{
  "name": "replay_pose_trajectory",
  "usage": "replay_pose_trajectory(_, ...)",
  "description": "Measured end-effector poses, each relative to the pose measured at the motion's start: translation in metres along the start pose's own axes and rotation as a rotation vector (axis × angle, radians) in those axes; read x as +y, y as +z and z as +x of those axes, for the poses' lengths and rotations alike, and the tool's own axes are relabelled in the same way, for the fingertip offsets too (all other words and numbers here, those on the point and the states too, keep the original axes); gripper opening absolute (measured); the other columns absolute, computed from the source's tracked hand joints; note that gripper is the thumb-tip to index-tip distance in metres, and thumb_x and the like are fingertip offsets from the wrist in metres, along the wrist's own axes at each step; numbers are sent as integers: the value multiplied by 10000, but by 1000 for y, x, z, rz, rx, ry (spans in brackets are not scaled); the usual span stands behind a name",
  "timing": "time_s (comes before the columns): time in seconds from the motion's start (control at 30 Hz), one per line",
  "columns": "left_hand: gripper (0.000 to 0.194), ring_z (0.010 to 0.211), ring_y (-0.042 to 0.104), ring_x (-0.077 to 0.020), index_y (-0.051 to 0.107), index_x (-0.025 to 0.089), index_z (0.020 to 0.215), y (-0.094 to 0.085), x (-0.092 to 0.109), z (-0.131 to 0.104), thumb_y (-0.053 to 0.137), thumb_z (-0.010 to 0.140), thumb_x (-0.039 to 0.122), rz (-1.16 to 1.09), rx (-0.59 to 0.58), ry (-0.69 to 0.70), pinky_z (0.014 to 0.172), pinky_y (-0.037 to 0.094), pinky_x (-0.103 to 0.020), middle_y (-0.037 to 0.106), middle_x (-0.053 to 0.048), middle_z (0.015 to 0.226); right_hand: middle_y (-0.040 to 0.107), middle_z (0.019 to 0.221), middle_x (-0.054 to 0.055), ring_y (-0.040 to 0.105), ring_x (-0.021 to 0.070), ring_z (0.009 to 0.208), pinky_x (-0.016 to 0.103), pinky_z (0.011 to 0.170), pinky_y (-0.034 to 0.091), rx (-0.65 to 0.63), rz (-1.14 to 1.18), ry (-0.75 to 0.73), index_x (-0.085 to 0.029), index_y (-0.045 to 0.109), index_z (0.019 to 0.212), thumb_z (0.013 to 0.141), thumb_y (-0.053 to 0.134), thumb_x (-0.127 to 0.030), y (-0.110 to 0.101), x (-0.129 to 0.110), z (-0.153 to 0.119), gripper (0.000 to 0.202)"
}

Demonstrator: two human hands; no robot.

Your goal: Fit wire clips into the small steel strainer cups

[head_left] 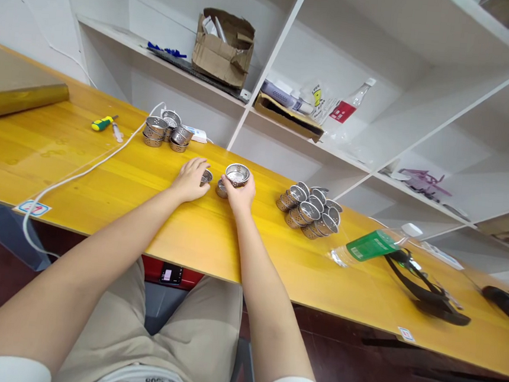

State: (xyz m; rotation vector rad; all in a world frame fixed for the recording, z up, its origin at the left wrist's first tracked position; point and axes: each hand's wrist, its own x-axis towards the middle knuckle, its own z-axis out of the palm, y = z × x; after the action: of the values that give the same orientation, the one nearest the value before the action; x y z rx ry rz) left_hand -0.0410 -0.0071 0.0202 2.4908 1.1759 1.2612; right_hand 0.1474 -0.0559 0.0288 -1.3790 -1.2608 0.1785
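My right hand grips a small perforated metal cup, its open rim facing up. Just below it, a second perforated cup is partly hidden by that hand. My left hand curls its fingers over another such cup at table level, and most of this cup is covered by the hand. Behind my left hand, several stacked perforated cups stand near the back edge. A larger group of stacked cups stands to the right of my right hand.
The yellow table runs below white shelves. A white cable crosses its left side near a green-yellow screwdriver. To the right lie a green-labelled bottle and a black strapped item. A cardboard box sits on a shelf.
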Motion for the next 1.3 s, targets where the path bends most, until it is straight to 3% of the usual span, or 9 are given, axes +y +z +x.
replay_pose_trajectory(0.17, 828, 1460, 440, -319, 367, 142, 1535, -11, 23, -1, 650, 759, 201, -177, 33, 180, 1250, 347, -469, 475, -167, 1551, 645, 1339, 126, 581, 302, 1278, 490, 1132, 438, -86, 5, -192, -233, 534, 1359, 772, 795, -520, 2, -22, -14, 704)
replay_pose_trajectory(0.43, 855, 1333, 579, -298, 404, 188, 1503, -5, 25, -2, 792, 772, 403, -261, 61, 5, 1158, 462, -424, 566, -133, 1485, 538, 1519, 134, 427, 337, 1453, 541, 1230, 308, -280, -34, -318, -237, 534, 1424, 808, 759, -508, 8, -22, -18, 710)
replay_pose_trajectory(0.6, 712, 1350, 551, -304, 439, 188, 1490, -9, 22, 0, 674, 819, 229, -155, 64, 142, 1196, 412, -468, 584, -133, 1456, 719, 1161, 106, 652, 266, 1061, 441, 1016, 513, -250, -6, -193, -212, 669, 1161, 884, 635, -432, 9, -21, -15, 355)
replay_pose_trajectory(0.7, 650, 1349, 539, -315, 474, 192, 1476, -9, 25, -1, 622, 843, 201, -96, 32, 246, 1192, 403, -488, 586, -133, 1445, 723, 916, 61, 643, 228, 830, 393, 873, 552, -211, -57, -99, -209, 689, 972, 823, 627, -353, 11, -17, -13, 217)
replay_pose_trajectory(0.77, 628, 1351, 532, -322, 485, 196, 1474, -10, 27, -1, 610, 858, 215, -68, 7, 270, 1183, 405, -494, 579, -133, 1450, 715, 866, 39, 628, 215, 777, 378, 839, 554, -200, -61, -63, -219, 678, 945, 788, 616, -310, 11, -16, -13, 192)
replay_pose_trajectory(0.87, 619, 1341, 535, -323, 493, 208, 1474, -9, 28, -2, 606, 866, 231, -48, -17, 266, 1165, 412, -491, 577, -127, 1455, 716, 954, 42, 621, 206, 769, 381, 841, 556, -161, -57, -45, -224, 647, 1086, 757, 601, -270, 9, -18, -14, 336)
replay_pose_trajectory(1.0, 596, 1309, 549, -324, 511, 209, 1462, -7, 27, -3, 597, 873, 232, -25, -15, 249, 1132, 429, -478, 594, -128, 1437, 675, 1138, 107, 619, 263, 1003, 444, 992, 510, -66, -154, -288, -215, 612, 1140, 755, 561, -196, 3, -28, -17, 389)
replay_pose_trajectory(1.13, 567, 1302, 551, -309, 509, 184, 1462, -8, 23, -2, 561, 900, 233, -48, 36, 215, 1139, 425, -465, 601, -134, 1427, 690, 1028, 98, 614, 284, 1048, 437, 1010, 489, -258, -226, -535, -238, 638, 952, 795, 541, -172, -1, -37, -23, 196)
replay_pose_trajectory(1.3, 593, 1285, 566, -299, 518, 197, 1453, -13, 19, -1, 561, 862, 177, -76, -11, 207, 1126, 446, -466, 610, -121, 1420, 664, 868, 73, 609, 246, 851, 384, 857, 506, -425, -262, -571, -227, 639, 881, 864, 530, -219, 2, -40, -29, 110)
